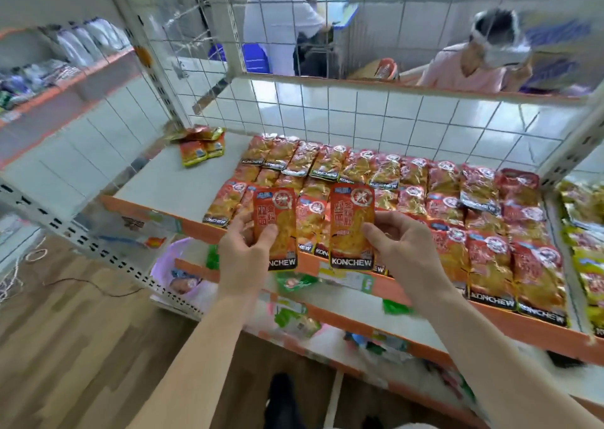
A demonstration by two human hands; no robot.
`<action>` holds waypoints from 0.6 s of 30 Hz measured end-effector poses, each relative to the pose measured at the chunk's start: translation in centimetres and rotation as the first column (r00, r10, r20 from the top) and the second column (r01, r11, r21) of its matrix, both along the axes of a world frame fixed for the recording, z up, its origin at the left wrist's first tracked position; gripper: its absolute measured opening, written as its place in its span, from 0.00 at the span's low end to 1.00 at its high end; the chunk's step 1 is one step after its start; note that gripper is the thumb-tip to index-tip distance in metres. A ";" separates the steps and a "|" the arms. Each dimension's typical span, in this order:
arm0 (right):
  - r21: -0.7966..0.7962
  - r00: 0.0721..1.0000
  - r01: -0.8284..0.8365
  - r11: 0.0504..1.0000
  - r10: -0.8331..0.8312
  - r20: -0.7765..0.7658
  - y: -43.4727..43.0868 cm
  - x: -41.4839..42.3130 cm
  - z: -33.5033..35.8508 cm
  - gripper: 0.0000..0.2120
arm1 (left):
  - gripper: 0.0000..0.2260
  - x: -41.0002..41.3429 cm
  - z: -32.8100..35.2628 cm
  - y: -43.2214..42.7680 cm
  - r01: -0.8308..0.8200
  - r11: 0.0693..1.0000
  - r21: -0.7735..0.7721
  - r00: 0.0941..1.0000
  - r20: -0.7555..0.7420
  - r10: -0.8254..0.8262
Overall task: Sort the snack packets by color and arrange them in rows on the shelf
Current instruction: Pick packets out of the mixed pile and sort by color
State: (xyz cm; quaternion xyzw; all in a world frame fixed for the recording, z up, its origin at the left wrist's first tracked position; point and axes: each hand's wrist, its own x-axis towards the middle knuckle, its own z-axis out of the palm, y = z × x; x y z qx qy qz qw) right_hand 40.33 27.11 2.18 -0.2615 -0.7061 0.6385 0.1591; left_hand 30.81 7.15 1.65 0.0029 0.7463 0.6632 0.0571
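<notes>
One orange packet in each hand, held up just before the shelf (170,180).

The left hand (243,252) pinches the left packet (274,219) low, thumb in front; the right hand (405,248) grips the right packet (352,222) likewise. Both packets stand upright, with the rows of red packets (425,199) behind them. The bare shelf area lies leftward, nearer the left hand.

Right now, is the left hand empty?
No, the left hand grips an orange packet; the right hand grips a second packet.
</notes>
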 end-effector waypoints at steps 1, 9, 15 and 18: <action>0.015 0.999 0.032 0.999 -0.032 0.004 -0.4 -0.8 -0.3 0.08 | 0.09 -1.3 -0.2 -0.2 0.035 0.999 -0.017 0.999 -0.004 -0.035; 0.280 0.984 0.143 0.949 -0.168 0.066 -4.1 -6.4 -2.6 0.15 | 0.13 -10.2 -2.3 -1.0 0.281 0.935 -0.218 0.944 -0.114 -0.310; 0.466 0.977 0.140 0.874 -0.197 0.076 -7.1 -9.1 -3.9 0.20 | 0.29 -13.5 -5.1 -1.3 0.397 0.861 -0.317 0.835 -0.265 -0.483; 0.599 0.983 0.112 0.793 -0.176 0.049 -7.7 -10.1 -4.9 0.27 | 0.32 -14.2 -6.2 -1.7 0.419 0.781 -0.464 0.661 -0.434 -0.612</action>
